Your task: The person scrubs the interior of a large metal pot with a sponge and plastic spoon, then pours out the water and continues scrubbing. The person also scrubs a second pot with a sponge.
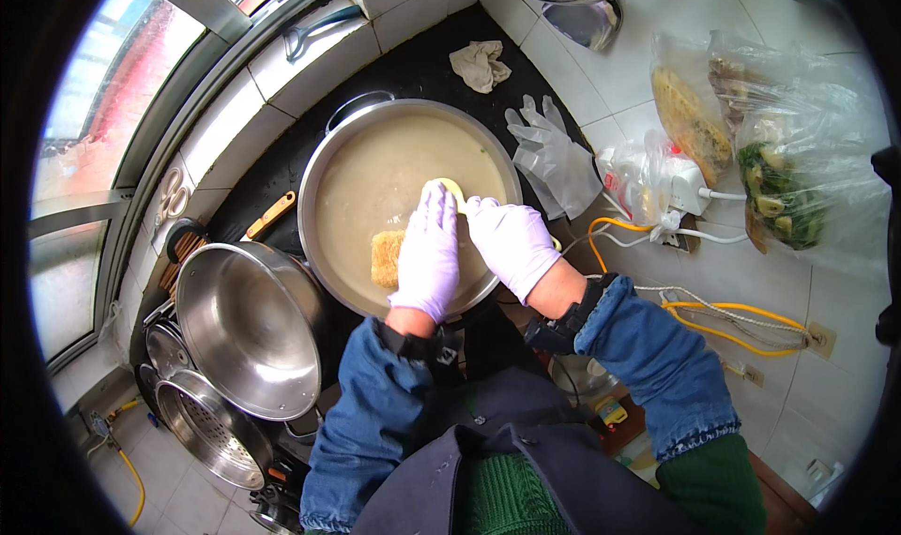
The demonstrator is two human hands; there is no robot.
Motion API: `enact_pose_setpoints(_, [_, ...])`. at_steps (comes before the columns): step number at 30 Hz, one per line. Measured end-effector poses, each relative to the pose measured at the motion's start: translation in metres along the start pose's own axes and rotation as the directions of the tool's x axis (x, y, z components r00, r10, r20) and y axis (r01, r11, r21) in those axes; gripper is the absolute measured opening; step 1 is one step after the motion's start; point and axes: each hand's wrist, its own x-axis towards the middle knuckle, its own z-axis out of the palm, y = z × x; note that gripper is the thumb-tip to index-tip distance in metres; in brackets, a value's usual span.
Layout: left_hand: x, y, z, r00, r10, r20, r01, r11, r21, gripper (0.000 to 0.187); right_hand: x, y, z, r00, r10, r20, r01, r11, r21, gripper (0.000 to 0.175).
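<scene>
A large round metal basin (307,218) of cloudy, pale liquid (366,162) stands before me. Both my hands wear thin lilac gloves and are over it. My right hand (512,245) is closed around what looks like the handle of a pale yellow-green utensil (451,191); a bit of the same colour shows behind my wrist. Against the utensil's rounded end lies my left hand (429,250), fingers straight and together; its palm side is hidden. A tan, sponge-like scouring pad (386,259) is at the liquid's surface, partly covered by my left hand.
Left of the basin are a wide steel pot (243,331), a perforated steamer pan (211,429) and a wooden-handled tool (271,215). A crumpled cloth (481,65) and clear plastic gloves (552,158) lie beyond. Food bags (795,176) and a power strip (686,183) with cables are on the right.
</scene>
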Motion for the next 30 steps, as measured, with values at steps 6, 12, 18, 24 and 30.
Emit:
enact_pose_setpoints(6, [0.009,-0.039,-0.022,0.977,-0.174,-0.122,0.173,0.985,-0.019,0.063,-0.001,0.001,0.0,1.0,-0.004,0.024,0.005,1.0,-0.029,0.009])
enact_pose_setpoints(12, [0.015,-0.084,-0.016,0.783,-0.382,-0.491,0.446,0.895,0.017,0.058,-0.001,-0.001,-0.001,1.0,-0.001,0.029,0.002,0.998,-0.056,0.009])
enact_pose_setpoints(18, [0.013,-0.045,-0.034,0.965,-0.26,0.027,0.199,0.666,-0.719,0.045,-0.001,-0.002,0.002,0.999,0.002,0.042,0.0,0.999,-0.042,0.009])
enact_pose_setpoints(24, [-0.038,-0.006,-0.054,0.995,-0.032,0.092,0.015,0.983,0.182,0.057,-0.002,-0.002,0.0,1.0,0.01,0.015,-0.009,0.999,-0.032,0.01])
enact_pose_setpoints(30, [-0.028,-0.01,-0.049,0.959,-0.17,-0.227,0.153,0.984,-0.089,0.054,-0.003,-0.004,-0.002,0.997,0.014,0.079,-0.011,0.999,-0.038,0.012])
